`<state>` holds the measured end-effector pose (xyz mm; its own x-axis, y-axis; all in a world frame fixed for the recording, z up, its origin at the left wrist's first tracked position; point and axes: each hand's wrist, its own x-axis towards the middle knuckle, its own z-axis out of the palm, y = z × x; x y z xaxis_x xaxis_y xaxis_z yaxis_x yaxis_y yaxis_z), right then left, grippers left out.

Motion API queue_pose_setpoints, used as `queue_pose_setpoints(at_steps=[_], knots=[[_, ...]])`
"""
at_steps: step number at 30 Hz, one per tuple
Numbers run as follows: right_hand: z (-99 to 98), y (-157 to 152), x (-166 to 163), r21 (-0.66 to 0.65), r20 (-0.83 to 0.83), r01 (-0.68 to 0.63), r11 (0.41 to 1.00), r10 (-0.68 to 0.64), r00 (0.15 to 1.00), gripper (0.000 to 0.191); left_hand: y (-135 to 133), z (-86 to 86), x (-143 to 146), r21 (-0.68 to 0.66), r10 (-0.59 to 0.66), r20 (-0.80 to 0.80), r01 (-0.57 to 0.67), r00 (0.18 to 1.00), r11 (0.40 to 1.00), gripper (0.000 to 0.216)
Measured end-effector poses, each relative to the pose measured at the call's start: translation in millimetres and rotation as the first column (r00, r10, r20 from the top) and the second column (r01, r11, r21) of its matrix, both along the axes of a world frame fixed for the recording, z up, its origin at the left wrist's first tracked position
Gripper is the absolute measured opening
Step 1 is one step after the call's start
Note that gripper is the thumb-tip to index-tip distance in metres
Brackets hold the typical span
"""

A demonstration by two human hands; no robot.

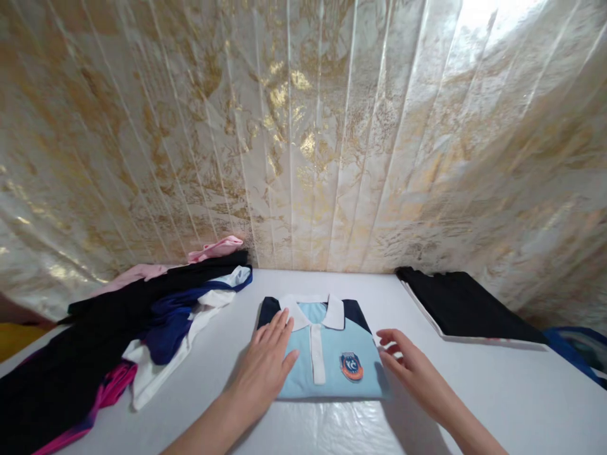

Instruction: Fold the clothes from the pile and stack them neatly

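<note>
A light blue polo shirt (332,354) lies folded into a neat rectangle in front of me, its white collar at the far side. It has dark navy shoulders, a white button placket and an orange and navy badge (351,366) on the chest. My left hand (270,354) rests flat on the shirt's left side, fingers stretched toward the collar. At the shirt's right edge, my right hand (403,357) hovers with its fingers loosely curved and apart, nothing visible in them. Whether its fingertips touch the fabric I cannot tell.
Left on the white table (332,430) is a loose heap of clothes (156,303) in black, navy, white and pink. A flat folded black stack (469,309) lies at the right. Behind hangs a gold-patterned curtain (308,139). Something blue (576,347) shows at the far right.
</note>
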<state>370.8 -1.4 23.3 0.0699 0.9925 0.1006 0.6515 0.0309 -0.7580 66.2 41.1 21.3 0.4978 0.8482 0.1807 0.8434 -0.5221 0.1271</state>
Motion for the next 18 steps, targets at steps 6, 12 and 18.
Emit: queue_pose_setpoints(at_steps=[6, 12, 18], knots=[[-14.7, 25.4, -59.0, 0.256, 0.497, -0.136, 0.957, -0.009, 0.868, 0.049, -9.6, -5.2, 31.9, -0.062, 0.011, 0.038, -0.008, 0.999, 0.998, 0.065], [-36.4, 33.5, -87.2, 0.103, 0.686, -0.111, 0.988, 0.011, 0.728, 0.061, -12.0, -6.2, 30.5, -0.140, 0.010, 0.055, -0.002, 0.998, 0.990, 0.067], [-43.2, 31.1, -84.1, 0.099, 0.707, -0.105, 0.989, 0.004, 0.707, 0.062, -13.2, -5.2, 29.3, -0.162, 0.024, 0.125, -0.003, 0.992, 0.987, 0.067]])
